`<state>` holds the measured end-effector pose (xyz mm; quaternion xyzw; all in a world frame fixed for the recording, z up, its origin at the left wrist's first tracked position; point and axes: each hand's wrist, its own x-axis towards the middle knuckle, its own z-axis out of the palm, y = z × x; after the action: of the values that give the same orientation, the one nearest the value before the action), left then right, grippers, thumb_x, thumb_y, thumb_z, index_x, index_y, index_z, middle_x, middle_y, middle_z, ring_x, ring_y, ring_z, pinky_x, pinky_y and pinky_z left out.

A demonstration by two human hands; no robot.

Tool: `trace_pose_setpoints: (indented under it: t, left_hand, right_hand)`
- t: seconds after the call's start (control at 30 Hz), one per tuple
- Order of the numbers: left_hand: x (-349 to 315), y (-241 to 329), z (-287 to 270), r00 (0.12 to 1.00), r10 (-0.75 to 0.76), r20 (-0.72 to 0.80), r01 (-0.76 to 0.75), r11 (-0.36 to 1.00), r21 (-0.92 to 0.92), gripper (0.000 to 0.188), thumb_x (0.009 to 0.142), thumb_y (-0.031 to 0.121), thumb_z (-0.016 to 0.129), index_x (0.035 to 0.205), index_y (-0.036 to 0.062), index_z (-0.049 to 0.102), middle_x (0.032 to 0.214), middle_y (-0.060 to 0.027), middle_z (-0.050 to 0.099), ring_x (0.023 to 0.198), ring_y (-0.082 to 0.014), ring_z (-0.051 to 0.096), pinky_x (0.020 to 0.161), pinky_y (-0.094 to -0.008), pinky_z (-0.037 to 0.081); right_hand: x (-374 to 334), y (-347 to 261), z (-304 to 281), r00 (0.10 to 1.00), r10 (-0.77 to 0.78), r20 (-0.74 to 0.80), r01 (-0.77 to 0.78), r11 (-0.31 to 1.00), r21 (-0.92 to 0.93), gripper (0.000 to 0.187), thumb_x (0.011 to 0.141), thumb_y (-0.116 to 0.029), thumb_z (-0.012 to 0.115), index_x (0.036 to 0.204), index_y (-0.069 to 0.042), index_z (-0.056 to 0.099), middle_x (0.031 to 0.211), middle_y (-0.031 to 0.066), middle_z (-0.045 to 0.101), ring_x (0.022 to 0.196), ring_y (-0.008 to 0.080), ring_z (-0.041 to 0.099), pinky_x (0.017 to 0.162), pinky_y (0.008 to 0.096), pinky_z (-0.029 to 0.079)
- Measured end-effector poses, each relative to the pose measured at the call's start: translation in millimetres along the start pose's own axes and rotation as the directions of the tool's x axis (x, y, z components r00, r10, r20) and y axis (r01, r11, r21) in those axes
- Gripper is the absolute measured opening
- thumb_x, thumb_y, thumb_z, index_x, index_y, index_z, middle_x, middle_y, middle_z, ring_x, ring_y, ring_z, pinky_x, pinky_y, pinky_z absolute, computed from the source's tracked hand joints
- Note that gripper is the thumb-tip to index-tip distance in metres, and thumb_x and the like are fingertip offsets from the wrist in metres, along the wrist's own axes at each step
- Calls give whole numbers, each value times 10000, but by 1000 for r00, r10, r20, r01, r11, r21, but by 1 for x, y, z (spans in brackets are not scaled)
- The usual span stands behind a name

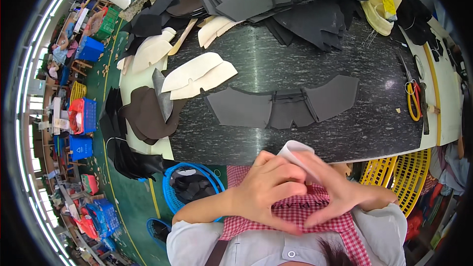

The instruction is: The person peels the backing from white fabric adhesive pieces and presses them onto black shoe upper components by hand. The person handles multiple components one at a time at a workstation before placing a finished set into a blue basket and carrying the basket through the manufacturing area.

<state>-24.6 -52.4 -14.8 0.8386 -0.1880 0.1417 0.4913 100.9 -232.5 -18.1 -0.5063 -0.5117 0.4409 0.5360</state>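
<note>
Close to my chest, at the near edge of the table, both hands are together around a curled white piece of sheet material [297, 150]. The fingers of my left hand [268, 189] are bent against its left side, and its thumb points down toward me. My right hand [340, 184] wraps the piece from the right, hiding most of it. Beyond the hands, a dark grey panel [290, 107] of joined sections lies spread on the black speckled table [207, 143]. Two cream cut pieces [197, 75] rest to its upper left, overlapping.
Dark grey cut pieces [276, 0] are stacked along the far side. Brown pieces [148, 116] lie at the left. Orange-handled scissors [413, 99] lie at the right. A blue basket [170, 180] and a yellow basket [411, 180] stand below the near edge.
</note>
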Motion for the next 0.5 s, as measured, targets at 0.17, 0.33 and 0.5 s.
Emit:
trace_pose_setpoints:
  t: [0.17, 0.33, 0.5]
  left_hand:
    - [-11, -42, -27, 978, 32, -205, -33, 999, 0, 671, 778, 601, 563, 1137, 34, 581, 1152, -164, 580, 1017, -306, 565, 892, -433, 399]
    - [-14, -37, 18, 984, -141, 109, 176, 667, -724, 681, 816, 473, 567, 1248, -49, 494, 1176, -185, 570, 1090, -302, 543, 937, -419, 384]
    - [-18, -23, -3, 913, -408, -25, 292, 694, -658, 306, 747, -8, 683, 1042, -53, 616, 1034, -173, 656, 970, -194, 634, 821, -289, 490]
  right_hand:
    - [-10, 5, -10, 992, 125, -26, -117, 971, 211, 775, 729, -280, 788, 1326, 42, 414, 1221, 184, 534, 1124, 263, 521, 972, 369, 382]
    - [-8, 13, -16, 967, 132, 220, -237, 785, 572, 466, 791, -244, 718, 1154, 26, 606, 1169, 166, 595, 1080, 244, 554, 910, 354, 430]
    - [-10, 7, -35, 966, 233, -114, -197, 944, 266, 315, 856, -198, 626, 1109, -12, 649, 930, 118, 619, 878, 218, 589, 793, 328, 464]
